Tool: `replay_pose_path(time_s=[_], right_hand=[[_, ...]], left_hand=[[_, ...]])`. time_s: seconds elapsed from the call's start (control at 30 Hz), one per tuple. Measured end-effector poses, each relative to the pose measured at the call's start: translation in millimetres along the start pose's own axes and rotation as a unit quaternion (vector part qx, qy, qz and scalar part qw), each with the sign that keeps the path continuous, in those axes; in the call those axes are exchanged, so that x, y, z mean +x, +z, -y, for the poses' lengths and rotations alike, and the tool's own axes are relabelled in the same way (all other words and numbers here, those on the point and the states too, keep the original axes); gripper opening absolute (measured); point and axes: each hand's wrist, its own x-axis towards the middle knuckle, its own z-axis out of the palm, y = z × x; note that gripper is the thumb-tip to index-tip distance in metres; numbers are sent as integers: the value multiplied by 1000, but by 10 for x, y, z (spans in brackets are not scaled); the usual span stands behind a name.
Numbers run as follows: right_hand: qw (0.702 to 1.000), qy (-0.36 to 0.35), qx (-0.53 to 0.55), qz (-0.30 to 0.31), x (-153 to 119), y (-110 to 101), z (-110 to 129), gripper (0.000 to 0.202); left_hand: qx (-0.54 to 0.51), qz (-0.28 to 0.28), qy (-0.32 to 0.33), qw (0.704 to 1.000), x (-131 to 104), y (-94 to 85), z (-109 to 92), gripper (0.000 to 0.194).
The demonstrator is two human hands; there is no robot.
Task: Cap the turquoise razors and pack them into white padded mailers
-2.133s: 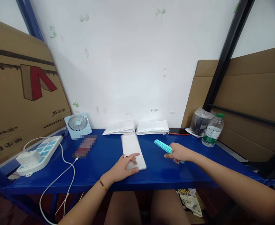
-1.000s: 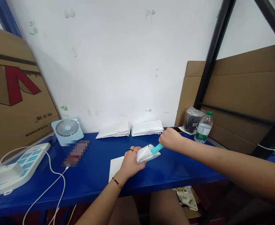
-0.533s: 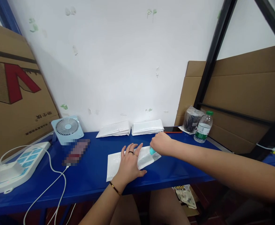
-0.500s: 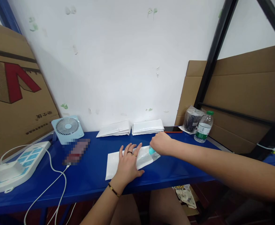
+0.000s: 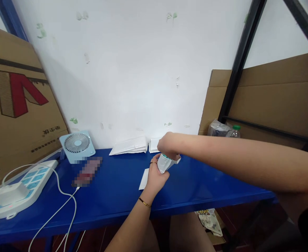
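Observation:
A white envelope-like packet (image 5: 163, 164) is raised and bent above the blue table, its end turned towards me. My left hand (image 5: 155, 180), with rings on its fingers, is closed around the packet from the left. My right hand (image 5: 169, 145) is closed at the packet's upper end, with its fingers mostly hidden. Under it shows a sliver of a small teal object (image 5: 165, 156), too covered to name. Behind my hands lie two stacks of similar white packets, a left stack (image 5: 129, 145) and a right stack (image 5: 153, 145) partly hidden by my right hand.
On the left of the blue table (image 5: 111, 189) are a light blue fan (image 5: 77, 145), a blurred phone (image 5: 88, 171) on a white cable, and a power strip (image 5: 29, 185). Back right, my forearm partly covers a bottle (image 5: 234, 132) and a bagged dark item (image 5: 218, 128). A cardboard sheet (image 5: 19, 94) leans left.
The packet lay flat under my spread left hand; now that hand has closed around it and lifted and bent it. My right hand has moved slightly left and up, staying at the packet's end.

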Motion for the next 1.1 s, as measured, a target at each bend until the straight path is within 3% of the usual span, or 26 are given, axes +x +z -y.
replay_pose_path(time_s=[0.07,0.1,0.23,0.33,0.4,0.47,0.57,0.67,0.77,0.93,1.03,1.1], right_hand=[[984,68,-104,125,-28,-270,59,23],[979,69,-119,152,-61,-399,68,29],[992,-56,-16,114,-235,-731,-108,60],[973,-167,60,151,-290,-666,-380,68],[969,-174,79,155,-276,-509,-531,66],[976,-177,80,102,-251,-352,-615,48],[969,-222,104,-25,-263,-263,-641,25],[948,-252,133,-142,-327,-344,-663,23],[934,-222,134,-246,-357,-447,-757,25],[925,-212,89,-303,-363,-521,-867,25],[910,-202,83,-353,-536,-475,-759,24],[910,-217,70,-346,-745,-317,-610,22]], left_hand=[[-57,7,-30,998,37,-15,-48,60],[-83,10,-41,996,50,-31,-65,60],[-180,33,-68,981,75,-121,-80,63],[-240,51,-85,966,81,-194,-22,65],[-270,69,-98,955,93,-242,25,67],[-284,100,-109,947,127,-290,47,67],[-297,144,-121,936,225,-378,-1,63],[-308,152,-123,931,362,-484,-117,62],[-286,131,-85,946,500,-561,-226,68],[-267,112,-5,957,680,-530,-318,60],[-206,80,28,975,687,-472,-322,47],[-122,35,60,990,584,-452,-286,33]])
